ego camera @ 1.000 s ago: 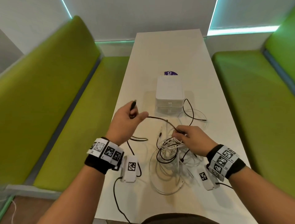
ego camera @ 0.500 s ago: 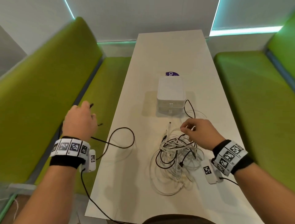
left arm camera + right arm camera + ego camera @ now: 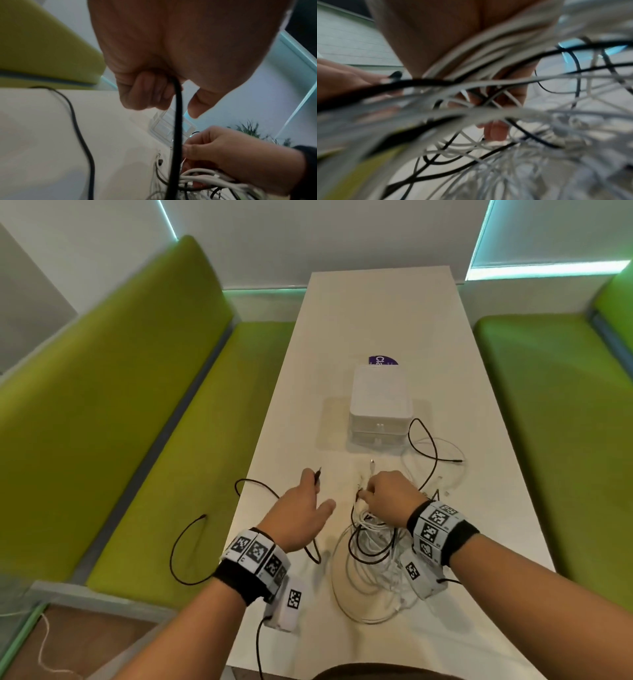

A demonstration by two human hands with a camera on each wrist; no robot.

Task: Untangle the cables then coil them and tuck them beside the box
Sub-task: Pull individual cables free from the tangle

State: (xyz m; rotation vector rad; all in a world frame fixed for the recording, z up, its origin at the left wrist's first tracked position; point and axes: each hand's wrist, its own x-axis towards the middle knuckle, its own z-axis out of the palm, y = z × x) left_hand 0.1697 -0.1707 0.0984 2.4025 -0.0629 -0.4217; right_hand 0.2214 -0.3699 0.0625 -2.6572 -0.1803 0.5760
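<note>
Left hand (image 3: 298, 517) gripping black cable (image 3: 191, 542) trailing off the surface (image 3: 376, 313); right hand (image 3: 388, 497) pinching tangled cables (image 3: 371, 546) lying near white box (image 3: 380, 402).

Each bare forearm wears a black wristband (image 3: 459, 537) ringed with black-and-white coded tags, plus a white corded camera (image 3: 287, 604).

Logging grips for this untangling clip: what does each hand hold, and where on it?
The left hand grips the black cable near its plug end. The right hand pinches strands atop the tangled cables.
</note>
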